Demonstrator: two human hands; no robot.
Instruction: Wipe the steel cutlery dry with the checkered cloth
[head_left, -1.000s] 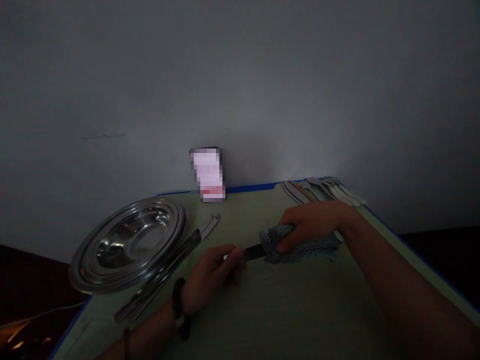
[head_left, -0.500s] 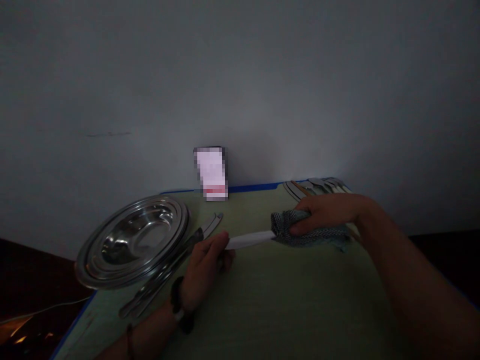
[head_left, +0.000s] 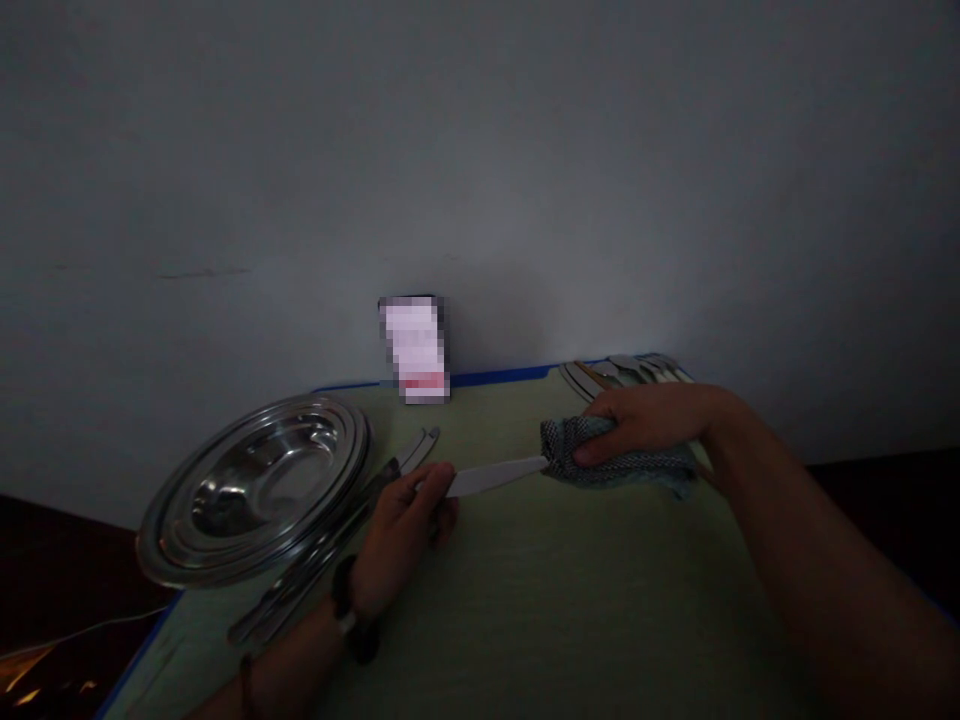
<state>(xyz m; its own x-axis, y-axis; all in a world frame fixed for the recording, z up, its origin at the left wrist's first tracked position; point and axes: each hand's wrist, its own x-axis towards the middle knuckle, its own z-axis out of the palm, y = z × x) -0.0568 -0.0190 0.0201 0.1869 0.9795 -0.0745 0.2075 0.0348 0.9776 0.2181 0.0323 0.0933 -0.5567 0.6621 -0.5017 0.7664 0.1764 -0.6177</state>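
Pinched in my left hand [head_left: 409, 520] is one end of a table knife [head_left: 499, 476], its pale flat blade stretching right. The other end of the knife goes under a dark patterned cloth [head_left: 622, 465], so that part is hidden. My right hand [head_left: 641, 425] is closed on this cloth, thumb pressed on its near side. Beside my left hand, several pieces of cutlery [head_left: 304, 570] lie slanted next to the stacked steel bowls [head_left: 270, 490]. Beyond my right hand, more cutlery [head_left: 626, 372] rests at the table's back edge, partly covered by the hand.
A phone [head_left: 416, 350] with a lit, blurred screen leans against the grey wall [head_left: 480, 150]. The greenish table [head_left: 517, 610] has a blue edge. At the lower left a pale cable [head_left: 90, 630] runs over the dark floor.
The whole view has shifted slightly, with the bowls and phone a little further left. Both hands keep their hold on the knife and the cloth; the blade has tilted slightly.
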